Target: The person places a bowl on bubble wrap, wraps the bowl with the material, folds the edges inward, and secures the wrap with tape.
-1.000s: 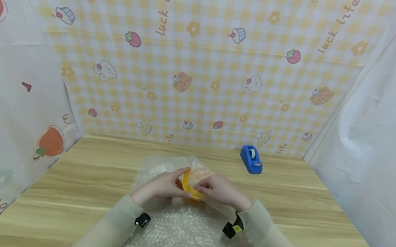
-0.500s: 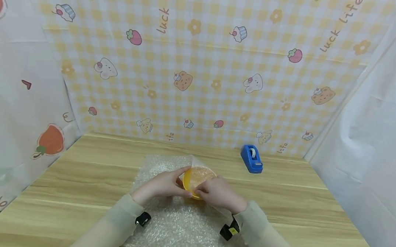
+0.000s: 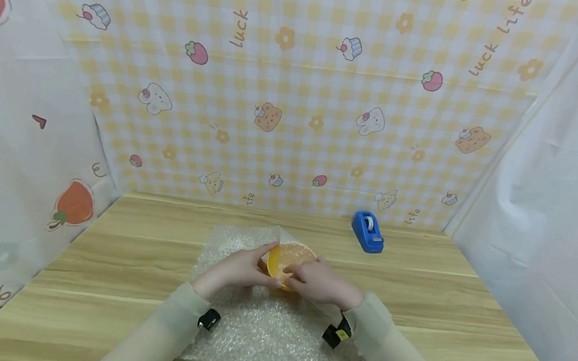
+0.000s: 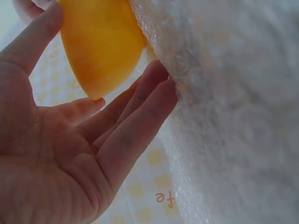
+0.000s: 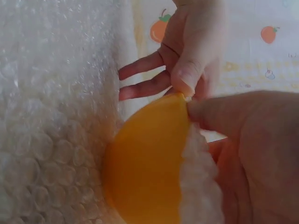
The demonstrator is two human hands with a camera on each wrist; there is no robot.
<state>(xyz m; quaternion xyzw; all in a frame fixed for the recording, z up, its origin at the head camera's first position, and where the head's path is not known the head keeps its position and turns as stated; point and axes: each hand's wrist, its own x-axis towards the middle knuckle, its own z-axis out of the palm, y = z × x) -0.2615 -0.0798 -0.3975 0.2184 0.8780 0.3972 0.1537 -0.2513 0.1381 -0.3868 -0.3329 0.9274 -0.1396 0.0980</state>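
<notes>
A yellow bowl [image 3: 273,261] stands on a sheet of bubble wrap [image 3: 263,330], whose folded flap [image 3: 296,253] covers much of its mouth. My left hand [image 3: 239,270] holds the bowl's left side, thumb and index finger at the rim. In the left wrist view, the other fingers stretch towards the bubble wrap beneath the bowl [image 4: 103,46]. My right hand [image 3: 320,283] is at the near right rim, its bent fingers on the flap, gripping it at the edge. The right wrist view has both thumbs close together at the bowl [image 5: 149,172]; the right fingertips are partly hidden.
A blue tape dispenser [image 3: 367,232] with a roll in it stands at the back right of the wooden table [image 3: 120,270]. Behind the table hangs a yellow checked cloth [image 3: 317,85]; white cloths line both sides.
The flap has spread further across the bowl's mouth. My right hand has shifted slightly, and its index finger now lies over the flap. The left hand stays at the rim.
</notes>
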